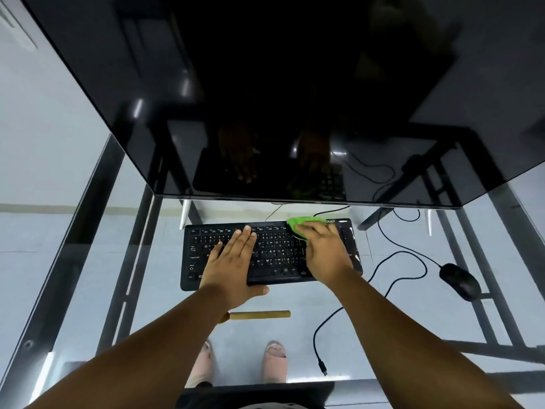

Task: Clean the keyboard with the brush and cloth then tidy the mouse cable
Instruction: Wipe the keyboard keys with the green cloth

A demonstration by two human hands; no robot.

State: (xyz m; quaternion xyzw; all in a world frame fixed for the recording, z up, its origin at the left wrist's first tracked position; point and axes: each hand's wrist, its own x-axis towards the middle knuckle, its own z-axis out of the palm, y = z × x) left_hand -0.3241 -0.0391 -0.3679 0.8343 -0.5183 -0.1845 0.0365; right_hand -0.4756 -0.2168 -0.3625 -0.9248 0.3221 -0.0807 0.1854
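- My left hand (233,261) lies flat, fingers spread and gripping nothing, on the left half of the flat black keyboard (271,255), likely to pin it on the glass desk (88,290).
- The wooden-handled brush (259,315) lies just in front of the keyboard, set aside.
- My right hand (324,249) presses the crumpled green cloth (298,221) onto the upper-right keys, fingers curled over it.
- The black mouse (460,281) sits well right, its thin black cable (392,278) looping loose, untidied.
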